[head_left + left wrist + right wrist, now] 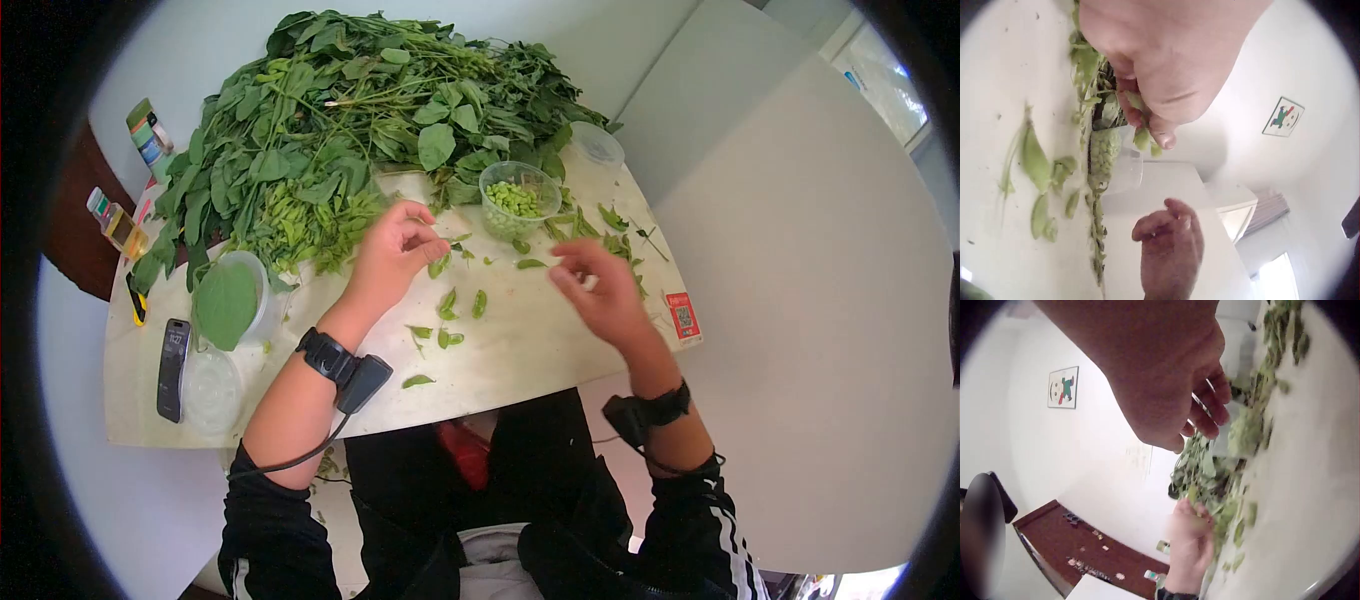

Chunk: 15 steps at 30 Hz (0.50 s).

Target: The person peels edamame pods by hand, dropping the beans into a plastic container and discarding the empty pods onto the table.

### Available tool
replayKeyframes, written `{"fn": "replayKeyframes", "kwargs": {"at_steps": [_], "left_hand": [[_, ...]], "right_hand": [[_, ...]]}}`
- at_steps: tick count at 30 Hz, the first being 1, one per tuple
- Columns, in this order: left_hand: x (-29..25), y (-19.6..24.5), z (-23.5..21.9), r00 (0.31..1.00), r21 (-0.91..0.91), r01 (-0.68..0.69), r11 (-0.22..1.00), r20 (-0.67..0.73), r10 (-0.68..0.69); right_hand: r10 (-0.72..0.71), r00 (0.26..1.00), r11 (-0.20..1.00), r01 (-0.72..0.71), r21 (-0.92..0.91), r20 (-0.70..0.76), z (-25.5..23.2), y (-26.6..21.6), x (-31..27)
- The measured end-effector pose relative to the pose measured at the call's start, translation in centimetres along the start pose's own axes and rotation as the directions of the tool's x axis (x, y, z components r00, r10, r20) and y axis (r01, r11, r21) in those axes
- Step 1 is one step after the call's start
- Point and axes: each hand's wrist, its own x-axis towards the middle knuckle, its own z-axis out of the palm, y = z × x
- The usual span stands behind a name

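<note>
My left hand (390,258) pinches a green bean pod (1142,139) between thumb and fingers, above the white table. Facing it, my right hand (603,292) is raised over the table with loosely bent fingers and nothing in them. Between and beyond the hands stands a clear plastic tub (540,222) partly filled with shelled green beans (513,198). Several pods, among them a plump one (479,303), lie scattered on the table in front of the left hand. Another pod (531,264) lies near the right fingertips.
A big heap of leafy bean plants (300,130) covers the back of the table. At left are a white bowl (262,300) with a large leaf over it, a phone (173,370), a clear lid (212,390) and bottles (120,228). A red code card (683,316) marks the right edge.
</note>
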Motion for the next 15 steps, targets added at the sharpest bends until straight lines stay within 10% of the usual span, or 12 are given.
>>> {"fn": "replayKeyframes", "kwargs": {"at_steps": [5,15], "left_hand": [[-0.5,0.1,0.5,0.981,0.037,-0.008,0.999,0.192,0.0],[-0.5,0.6,0.3,0.995,-0.036,-0.013,0.999,0.1,0.017]], "right_hand": [[-0.078,0.99,0.997,0.074,0.039,0.114,6.1,-3.6,3.0],[0.056,0.992,0.896,-0.098,0.433,0.11,9.7,0.2,5.6]]}}
